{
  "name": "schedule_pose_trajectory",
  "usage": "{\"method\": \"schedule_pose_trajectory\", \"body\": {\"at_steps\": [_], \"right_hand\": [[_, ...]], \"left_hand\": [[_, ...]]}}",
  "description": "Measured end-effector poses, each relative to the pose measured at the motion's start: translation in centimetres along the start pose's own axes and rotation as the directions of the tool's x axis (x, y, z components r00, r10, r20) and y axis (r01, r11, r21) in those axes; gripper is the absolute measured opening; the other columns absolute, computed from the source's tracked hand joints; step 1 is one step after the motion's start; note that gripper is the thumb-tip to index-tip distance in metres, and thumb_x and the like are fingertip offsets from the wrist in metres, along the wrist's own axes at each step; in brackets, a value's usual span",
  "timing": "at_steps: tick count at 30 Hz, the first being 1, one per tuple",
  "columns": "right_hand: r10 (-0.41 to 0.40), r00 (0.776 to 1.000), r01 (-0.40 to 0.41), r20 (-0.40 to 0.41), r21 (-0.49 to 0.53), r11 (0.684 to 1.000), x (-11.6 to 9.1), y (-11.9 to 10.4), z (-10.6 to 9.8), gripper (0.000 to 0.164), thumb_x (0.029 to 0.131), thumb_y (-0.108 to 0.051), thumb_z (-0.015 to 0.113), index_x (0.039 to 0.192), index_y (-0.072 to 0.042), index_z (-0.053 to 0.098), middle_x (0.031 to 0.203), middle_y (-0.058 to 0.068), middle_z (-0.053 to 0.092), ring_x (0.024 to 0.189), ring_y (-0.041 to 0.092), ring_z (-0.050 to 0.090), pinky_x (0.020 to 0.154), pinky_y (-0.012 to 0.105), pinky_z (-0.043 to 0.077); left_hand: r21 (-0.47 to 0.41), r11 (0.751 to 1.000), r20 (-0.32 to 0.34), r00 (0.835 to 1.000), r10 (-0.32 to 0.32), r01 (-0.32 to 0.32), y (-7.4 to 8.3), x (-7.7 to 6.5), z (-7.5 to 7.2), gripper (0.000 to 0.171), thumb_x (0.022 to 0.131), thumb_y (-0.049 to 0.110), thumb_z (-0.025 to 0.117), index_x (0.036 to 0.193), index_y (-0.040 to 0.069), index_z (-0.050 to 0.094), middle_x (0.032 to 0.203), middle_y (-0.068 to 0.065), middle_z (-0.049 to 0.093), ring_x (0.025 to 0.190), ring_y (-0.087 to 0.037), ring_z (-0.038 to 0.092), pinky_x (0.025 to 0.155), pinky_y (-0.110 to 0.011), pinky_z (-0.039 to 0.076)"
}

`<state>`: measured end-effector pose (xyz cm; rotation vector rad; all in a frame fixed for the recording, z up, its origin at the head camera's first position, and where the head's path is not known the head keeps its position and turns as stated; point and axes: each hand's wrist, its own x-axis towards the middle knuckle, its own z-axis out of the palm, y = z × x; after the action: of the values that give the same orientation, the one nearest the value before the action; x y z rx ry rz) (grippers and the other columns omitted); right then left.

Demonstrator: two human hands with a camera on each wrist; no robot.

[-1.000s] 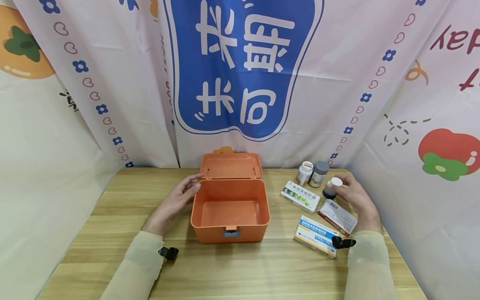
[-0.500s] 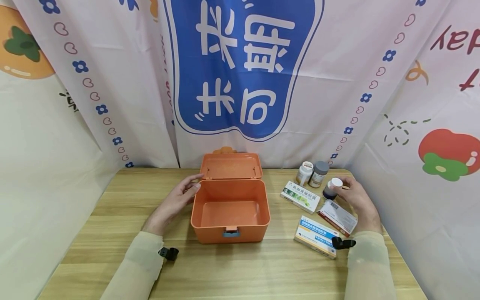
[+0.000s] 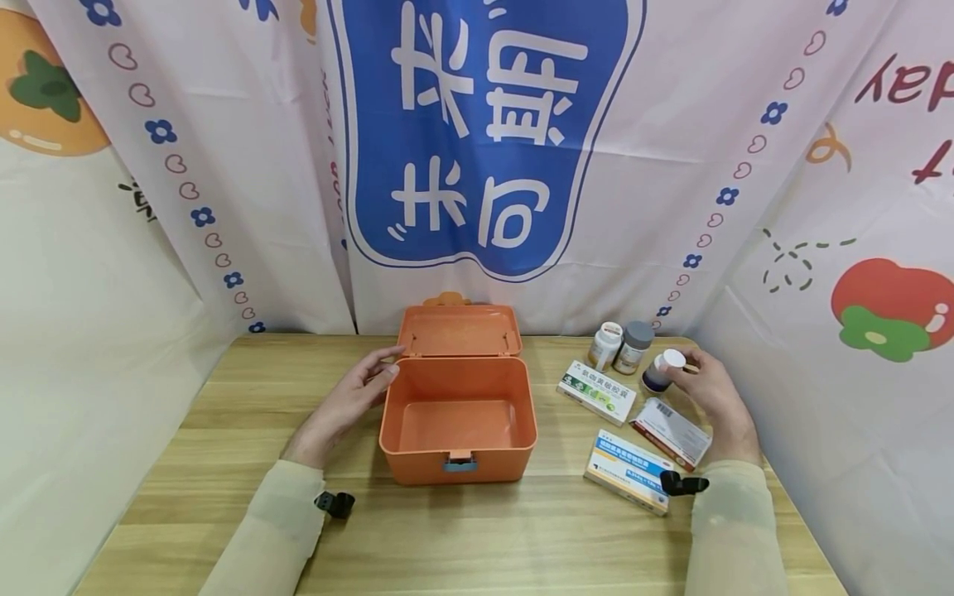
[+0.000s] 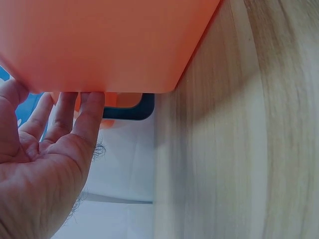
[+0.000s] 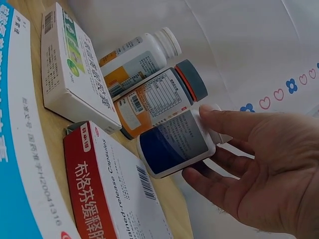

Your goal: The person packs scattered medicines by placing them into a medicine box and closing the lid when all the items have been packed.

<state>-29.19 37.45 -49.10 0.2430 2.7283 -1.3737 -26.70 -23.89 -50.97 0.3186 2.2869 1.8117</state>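
Observation:
An orange plastic medicine box (image 3: 458, 468) stands on the wooden table, lid (image 3: 460, 329) raised at the back. My left hand (image 3: 354, 391) rests at its rear left corner; in the left wrist view the loosely extended fingers (image 4: 89, 117) reach behind the box's edge. At the right, my right hand (image 3: 708, 389) pinches a white-capped pill bottle (image 3: 658, 377) near its cap. The right wrist view shows this bottle (image 5: 174, 142) with a dark blue and grey label, tilted, the thumb on its near side and fingers underneath.
Two more pill bottles, one white-capped (image 3: 605, 346) and one grey-capped (image 3: 633, 348), stand behind. Close by lie a green-and-white medicine carton (image 3: 596, 391), a red-and-white carton (image 3: 672, 430) and a blue-and-white carton (image 3: 626, 468). A printed cloth (image 3: 633, 207) hangs behind the table.
The bottle in my right hand has tipped slightly, its cap shifting a little right and up. My left hand and the box have stayed in place.

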Motion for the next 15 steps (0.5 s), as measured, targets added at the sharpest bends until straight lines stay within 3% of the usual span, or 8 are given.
{"method": "schedule_pose_trajectory", "body": {"at_steps": [6, 15], "right_hand": [[0.007, 1.0, -0.008, 0.01, 0.034, 0.999, -0.2, -0.8, -0.4, 0.064, 0.122, -0.03, 0.065, 0.171, 0.007, 0.045, 0.18, 0.036, 0.042, 0.166, 0.055, 0.042, 0.139, 0.072, 0.036], [-0.016, 1.0, 0.017, -0.018, 0.069, 0.997, -0.3, -2.3, -0.6, 0.062, 0.122, -0.024, 0.066, 0.172, 0.007, 0.044, 0.18, 0.036, 0.041, 0.169, 0.06, 0.04, 0.139, 0.075, 0.036]], "left_hand": [[0.001, 1.0, 0.0, 1.0, -0.003, 0.003, 0.1, 0.0, 0.0, 0.061, 0.128, 0.03, 0.053, 0.183, 0.009, 0.038, 0.165, -0.031, 0.057, 0.144, -0.031, 0.067, 0.123, -0.045, 0.06], [0.009, 1.0, -0.001, 1.0, -0.003, 0.003, 0.0, 0.1, -0.1, 0.06, 0.128, 0.03, 0.053, 0.183, 0.01, 0.039, 0.164, -0.03, 0.057, 0.143, -0.029, 0.066, 0.125, -0.049, 0.059]]}}
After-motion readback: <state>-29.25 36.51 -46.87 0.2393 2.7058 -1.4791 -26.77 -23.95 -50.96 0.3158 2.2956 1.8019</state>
